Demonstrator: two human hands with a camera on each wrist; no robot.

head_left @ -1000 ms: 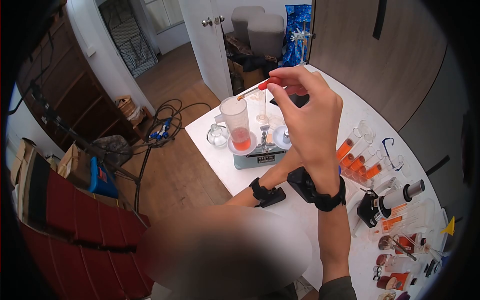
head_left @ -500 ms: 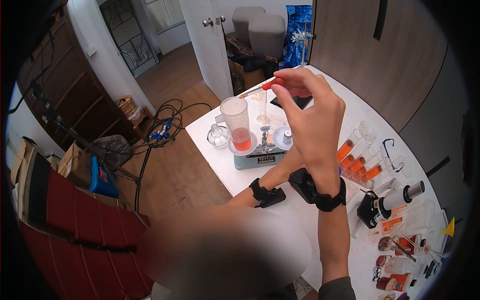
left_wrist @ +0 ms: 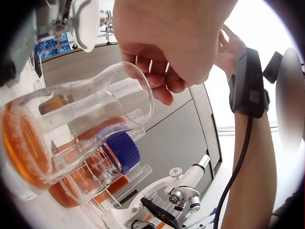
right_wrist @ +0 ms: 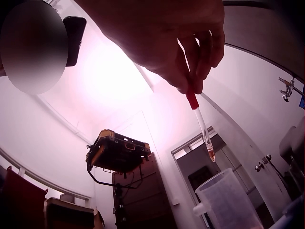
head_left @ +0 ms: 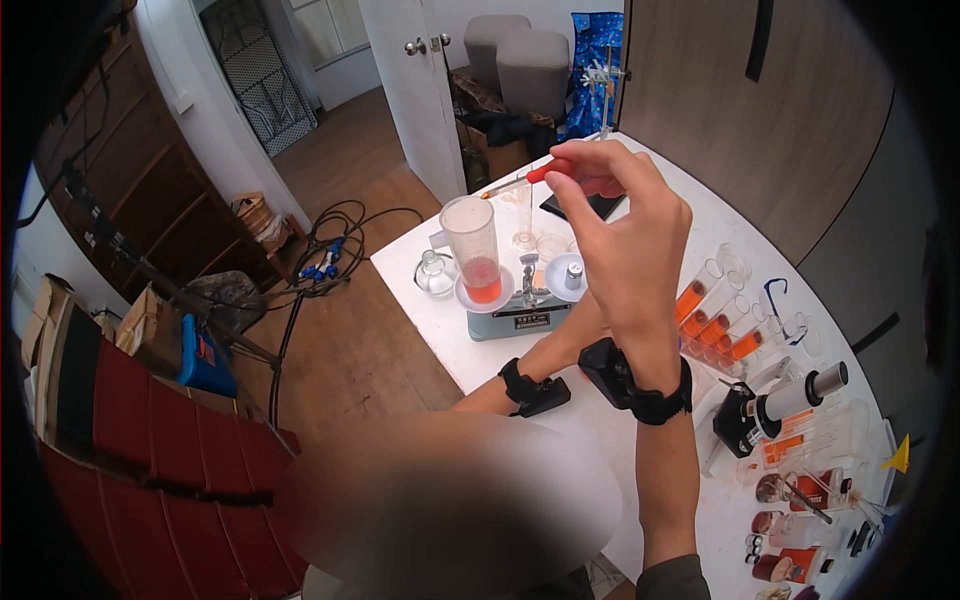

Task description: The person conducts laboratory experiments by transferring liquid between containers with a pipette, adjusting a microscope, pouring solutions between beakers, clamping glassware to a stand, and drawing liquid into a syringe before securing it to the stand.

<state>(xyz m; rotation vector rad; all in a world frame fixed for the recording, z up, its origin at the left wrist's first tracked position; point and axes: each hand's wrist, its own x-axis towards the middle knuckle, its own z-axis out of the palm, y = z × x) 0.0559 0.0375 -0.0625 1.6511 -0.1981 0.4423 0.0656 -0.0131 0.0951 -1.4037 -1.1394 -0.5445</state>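
Note:
My right hand (head_left: 630,235) pinches the red rubber bulb of a glass dropper (head_left: 512,186) between thumb and fingertips. The dropper slants down, with orange liquid in its tip (right_wrist: 211,153), above the rim of a clear plastic measuring jug (head_left: 468,232). Red-orange liquid fills the jug's bottom, and it stands on the left pan of a green balance (head_left: 490,327). A metal weight (head_left: 574,272) sits on the right pan. In the left wrist view, my left hand (left_wrist: 167,45) hangs loosely curled, fingers overlapping the mouth of a glass flask (left_wrist: 90,102) of orange liquid; my right arm hides it in the head view.
A stoppered glass bottle (head_left: 435,272) stands left of the jug. Tubes of orange liquid (head_left: 715,328), a microscope (head_left: 770,405) and several small jars line the table's right side. A blue-capped bottle (left_wrist: 123,150) is beside the flask. A dark flat object (head_left: 570,203) lies behind.
My right hand has shifted slightly to the right with the dropper, whose tip has moved a little to the right and up over the jug rim. The jug and balance appear unmoved.

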